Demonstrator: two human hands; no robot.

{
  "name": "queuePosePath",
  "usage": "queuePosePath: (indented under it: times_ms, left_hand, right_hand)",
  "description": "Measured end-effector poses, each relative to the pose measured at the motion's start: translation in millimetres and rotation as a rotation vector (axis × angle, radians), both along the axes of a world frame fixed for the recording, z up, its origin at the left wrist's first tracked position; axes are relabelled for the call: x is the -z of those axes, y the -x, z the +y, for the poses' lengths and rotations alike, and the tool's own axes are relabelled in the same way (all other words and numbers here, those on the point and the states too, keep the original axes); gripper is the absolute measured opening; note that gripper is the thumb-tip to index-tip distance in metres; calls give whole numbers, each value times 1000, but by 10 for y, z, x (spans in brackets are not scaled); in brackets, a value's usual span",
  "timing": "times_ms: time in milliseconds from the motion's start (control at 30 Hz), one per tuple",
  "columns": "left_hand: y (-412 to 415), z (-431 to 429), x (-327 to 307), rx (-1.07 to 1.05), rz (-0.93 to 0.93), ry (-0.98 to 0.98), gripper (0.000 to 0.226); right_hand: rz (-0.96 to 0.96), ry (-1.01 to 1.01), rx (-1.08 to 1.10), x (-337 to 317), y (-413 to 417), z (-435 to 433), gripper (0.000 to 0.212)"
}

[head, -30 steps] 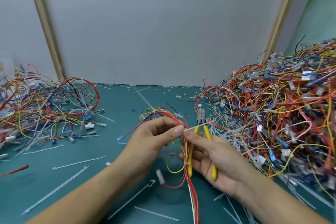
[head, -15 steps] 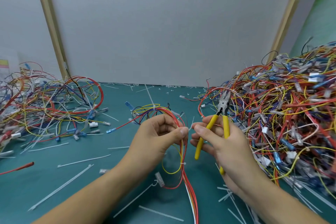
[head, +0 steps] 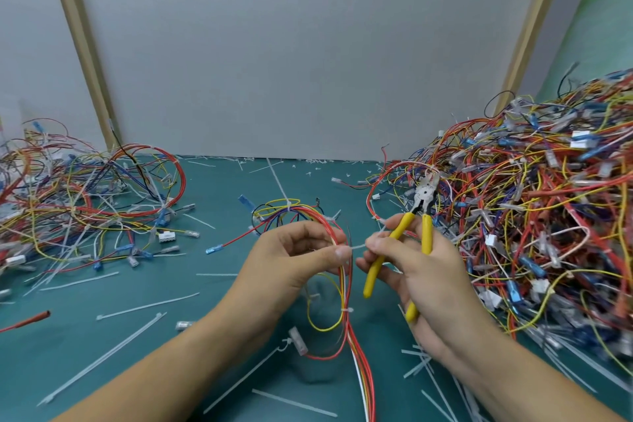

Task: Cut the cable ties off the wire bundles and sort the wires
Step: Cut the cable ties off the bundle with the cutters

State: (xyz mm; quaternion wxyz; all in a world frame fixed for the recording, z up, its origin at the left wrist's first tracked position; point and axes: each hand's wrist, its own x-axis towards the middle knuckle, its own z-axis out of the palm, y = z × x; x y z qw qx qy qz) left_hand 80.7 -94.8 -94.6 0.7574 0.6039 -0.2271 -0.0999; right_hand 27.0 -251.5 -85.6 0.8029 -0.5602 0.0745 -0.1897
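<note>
My left hand point(head: 294, 260) grips a bundle of red, yellow, orange and white wires point(head: 346, 288) above the green table. A white cable tie point(head: 358, 246) sticks out of the bundle between my hands. The thumb and forefinger of my right hand point(head: 411, 271) pinch its free end. That same hand holds yellow-handled cutters point(head: 411, 233), jaws pointing up and away from the bundle. Another white tie point(head: 348, 310) still wraps the bundle lower down.
A big tangled heap of tied wire bundles point(head: 534, 216) fills the right side. A looser pile of wires point(head: 78, 202) lies at the left. Cut white cable ties point(head: 102, 356) are scattered over the green table point(head: 219, 250). A grey wall panel stands behind.
The cutters have swung from lying across the tie to pointing up and right. My right hand drew away from the bundle, then closed in again and now pinches the tie's end.
</note>
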Motion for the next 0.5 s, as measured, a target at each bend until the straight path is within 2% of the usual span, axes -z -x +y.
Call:
queuePosePath:
  times_ms: [67, 167, 267, 367, 500]
  left_hand:
    - [-9, -8, -1, -4, -18, -5, 8]
    - [-22, -14, 4, -21, -74, -36, 19]
    - [-27, 1, -8, 9, -87, -48, 10]
    - [-38, 46, 5, 78, -100, -96, 26]
    - [-60, 107, -25, 47, -142, -113, 30]
  right_hand:
    - [-25, 55, 51, 10, 7, 10, 24]
    - [-41, 127, 114, 18, -1, 11, 27]
    - [-42, 141, 134, 6, -24, -28, 28]
    - [-54, 201, 116, 0, -24, -55, 25]
    - [-52, 321, 109, -16, 1, -69, 12]
